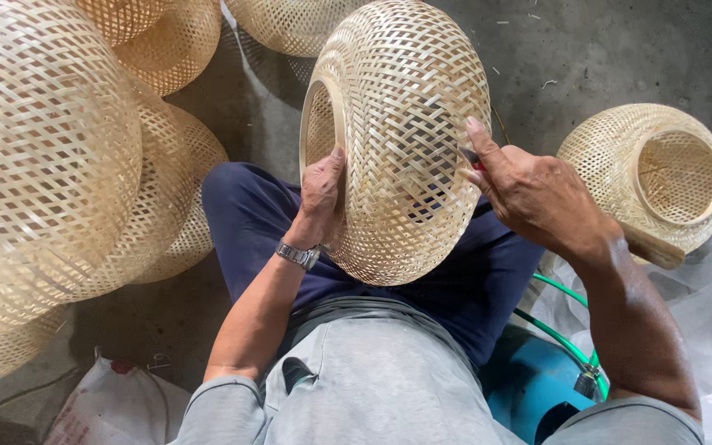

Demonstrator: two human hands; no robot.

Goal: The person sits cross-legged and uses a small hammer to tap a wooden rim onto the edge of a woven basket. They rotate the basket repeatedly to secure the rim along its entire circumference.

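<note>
A rounded, pale woven bamboo lampshade (401,140) rests tipped on the person's lap over dark blue trousers (249,214), its open ring-shaped mouth turned to the person's left, so its axis runs roughly sideways across the body. The left hand (321,191), with a metal wristwatch (298,255) at the wrist, grips the rim of that mouth, thumb up along the edge and fingers curled out of sight behind it. The right hand (529,194) lies against the opposite flank of the weave, closed around a small tool with a red handle (473,160), forefinger stretched out along the strips; the tool's tip touches the lampshade's side, but its kind is too hidden to tell. Both hands thus bracket the lampshade, left at the mouth, right on the wall. A second woven bamboo lampshade (648,177) lies on the concrete floor (603,49) to the right, mouth facing the camera, and a stack of larger woven shades (51,165) stands at the left.
</note>
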